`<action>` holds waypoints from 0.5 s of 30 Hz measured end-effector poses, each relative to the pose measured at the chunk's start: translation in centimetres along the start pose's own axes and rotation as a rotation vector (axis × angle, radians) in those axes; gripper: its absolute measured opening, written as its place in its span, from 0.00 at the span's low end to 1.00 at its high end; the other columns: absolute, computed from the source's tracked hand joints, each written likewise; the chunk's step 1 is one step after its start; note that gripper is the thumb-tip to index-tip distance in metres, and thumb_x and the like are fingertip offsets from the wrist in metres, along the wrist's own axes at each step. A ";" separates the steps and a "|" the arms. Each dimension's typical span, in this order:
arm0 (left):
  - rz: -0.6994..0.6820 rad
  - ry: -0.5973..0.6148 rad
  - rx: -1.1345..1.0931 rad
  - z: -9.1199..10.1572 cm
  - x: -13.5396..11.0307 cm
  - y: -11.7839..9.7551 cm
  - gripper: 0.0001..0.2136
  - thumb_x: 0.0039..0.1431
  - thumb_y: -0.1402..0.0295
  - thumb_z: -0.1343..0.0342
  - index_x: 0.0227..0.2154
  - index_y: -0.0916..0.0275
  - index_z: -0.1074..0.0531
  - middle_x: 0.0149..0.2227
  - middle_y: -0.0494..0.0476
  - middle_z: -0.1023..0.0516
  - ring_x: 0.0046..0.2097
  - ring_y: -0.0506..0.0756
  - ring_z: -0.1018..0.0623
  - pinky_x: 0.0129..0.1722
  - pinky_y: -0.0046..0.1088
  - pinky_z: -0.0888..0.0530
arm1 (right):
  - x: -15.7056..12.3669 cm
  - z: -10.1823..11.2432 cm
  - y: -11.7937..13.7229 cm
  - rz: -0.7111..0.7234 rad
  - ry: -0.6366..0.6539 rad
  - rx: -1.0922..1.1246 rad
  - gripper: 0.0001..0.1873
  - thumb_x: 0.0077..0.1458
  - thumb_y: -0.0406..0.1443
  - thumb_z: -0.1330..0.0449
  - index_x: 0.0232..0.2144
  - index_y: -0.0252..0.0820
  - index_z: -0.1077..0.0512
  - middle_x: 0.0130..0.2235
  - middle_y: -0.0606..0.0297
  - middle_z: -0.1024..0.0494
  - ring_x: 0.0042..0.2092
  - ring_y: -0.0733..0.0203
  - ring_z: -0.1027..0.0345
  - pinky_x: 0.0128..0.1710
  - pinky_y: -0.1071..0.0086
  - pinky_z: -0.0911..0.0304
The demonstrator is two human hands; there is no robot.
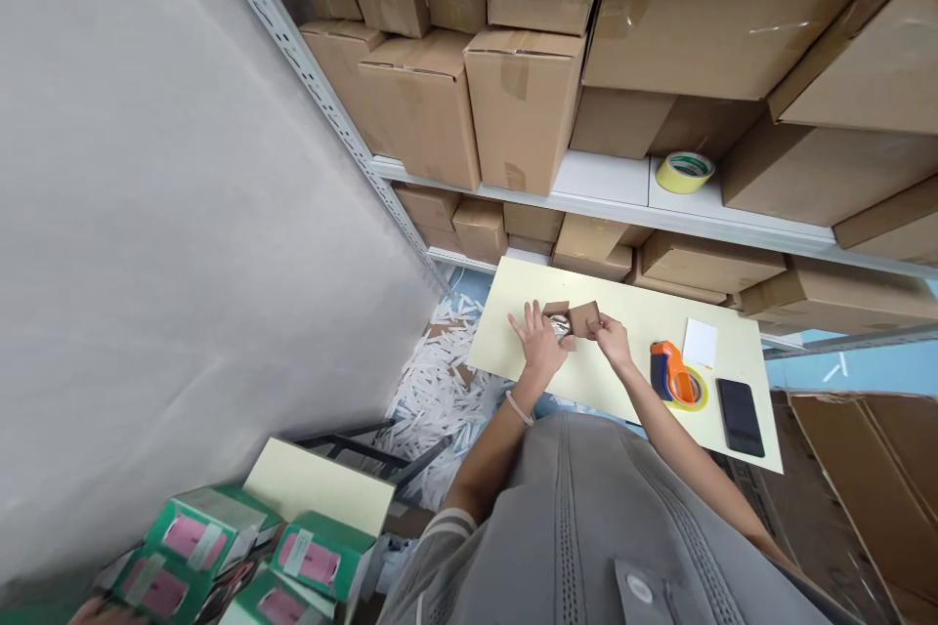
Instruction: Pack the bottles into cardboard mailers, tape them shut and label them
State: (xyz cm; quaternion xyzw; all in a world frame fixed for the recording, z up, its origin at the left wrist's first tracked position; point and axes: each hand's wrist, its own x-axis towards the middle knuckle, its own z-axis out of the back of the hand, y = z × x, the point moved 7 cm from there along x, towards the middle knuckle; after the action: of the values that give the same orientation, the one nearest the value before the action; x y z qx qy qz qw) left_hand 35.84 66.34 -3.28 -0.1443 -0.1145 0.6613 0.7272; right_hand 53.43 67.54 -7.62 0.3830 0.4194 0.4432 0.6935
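Observation:
On the pale yellow table (513,288) lies a small cardboard box (584,318) with its flaps up. Something shiny and silvery (560,324) shows inside it, too small to name. My left hand (540,344), fingers spread, rests over the box's left side and covers part of it. Thumb and fingers of my right hand (614,342) pinch the right flap. To the right of that hand are an orange and blue tape dispenser (668,373) with a roll of yellow tape, a white card (701,343) and a black phone (740,417).
Shelves (601,178) full of cardboard boxes (524,107) stand behind the table, with a yellow tape roll (686,173) on one. White paper strips (440,400) litter the floor. Green and pink boxes (312,557) are stacked lower left, beside another person's hand (103,612). A grey wall rises left.

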 end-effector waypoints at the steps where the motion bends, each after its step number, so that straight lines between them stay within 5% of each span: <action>1: -0.005 0.003 0.029 -0.1 0.1 -0.5 0.28 0.63 0.51 0.50 0.56 0.70 0.30 0.71 0.72 0.50 0.73 0.68 0.55 0.68 0.63 0.65 | -0.2 0.0 0.2 0.021 -0.011 -0.046 0.15 0.52 0.44 0.45 0.34 0.42 0.24 0.32 0.60 0.18 0.35 0.52 0.24 0.37 0.62 0.29; 7: 0.059 0.082 0.097 -1.1 0.9 -1.4 0.28 0.60 0.56 0.47 0.58 0.71 0.30 0.70 0.75 0.48 0.73 0.70 0.56 0.67 0.66 0.67 | -1.6 0.0 2.0 0.167 -0.065 -0.384 0.19 0.57 0.45 0.52 0.35 0.42 0.25 0.27 0.60 0.22 0.30 0.54 0.31 0.32 0.67 0.40; 15: -0.072 0.135 0.060 -0.7 2.2 -0.7 0.17 0.61 0.75 0.52 0.48 0.60 0.24 0.70 0.65 0.45 0.72 0.68 0.52 0.64 0.72 0.61 | -1.7 0.0 2.2 0.230 -0.031 -0.468 0.16 0.60 0.44 0.53 0.33 0.43 0.29 0.28 0.60 0.24 0.31 0.54 0.33 0.31 0.69 0.45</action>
State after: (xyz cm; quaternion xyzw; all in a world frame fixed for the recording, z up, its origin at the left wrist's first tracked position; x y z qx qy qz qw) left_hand 36.99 68.47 -3.70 -0.1625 -0.0502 0.6265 0.7607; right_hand 52.32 66.63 -5.22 0.2639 0.2488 0.5981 0.7147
